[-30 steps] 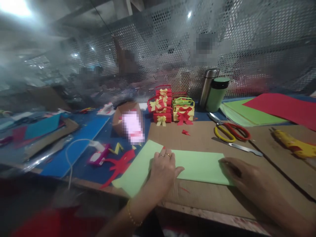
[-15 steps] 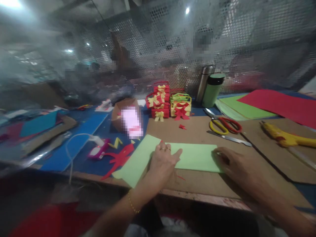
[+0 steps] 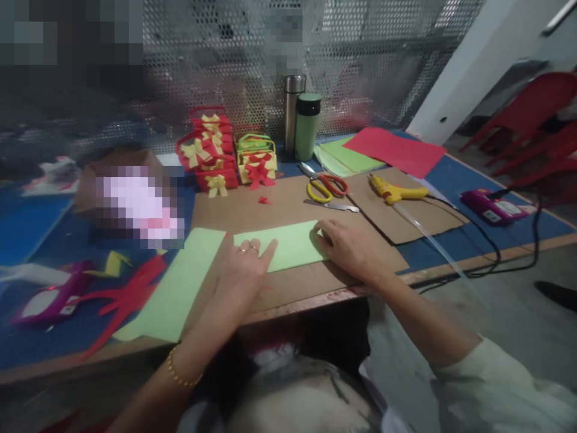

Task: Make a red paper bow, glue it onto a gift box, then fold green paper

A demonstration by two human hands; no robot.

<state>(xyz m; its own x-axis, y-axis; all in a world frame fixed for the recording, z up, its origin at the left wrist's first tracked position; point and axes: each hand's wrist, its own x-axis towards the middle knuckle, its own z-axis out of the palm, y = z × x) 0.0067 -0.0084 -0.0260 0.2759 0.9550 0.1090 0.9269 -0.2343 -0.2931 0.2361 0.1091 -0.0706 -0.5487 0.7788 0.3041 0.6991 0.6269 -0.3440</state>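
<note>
A folded light green sheet (image 3: pixel 293 243) lies on the brown cardboard (image 3: pixel 243 207). My left hand (image 3: pixel 246 264) rests on its left end, index finger stretched out over the green surface, rings on two fingers. The right end of the strip meets the curled fingers of my right hand (image 3: pixel 338 243), with thumb and index finger close together at its edge. Another light green piece (image 3: pixel 187 282) spreads out to the left of my left hand; whether it joins the strip is hidden behind that hand.
Scissors (image 3: pixel 319 191), a metal blade (image 3: pixel 341 208) and a yellow glue gun (image 3: pixel 396 191) lie behind and right. Small red baskets (image 3: pixel 220 174) and a green bottle (image 3: pixel 307 129) stand at the back. Red paper scraps (image 3: pixel 130 291) lie left.
The view has turned to the right, so the table items appear further left and a purple device and red chairs show at the right. Both hands keep about the same place on the green sheet.
</note>
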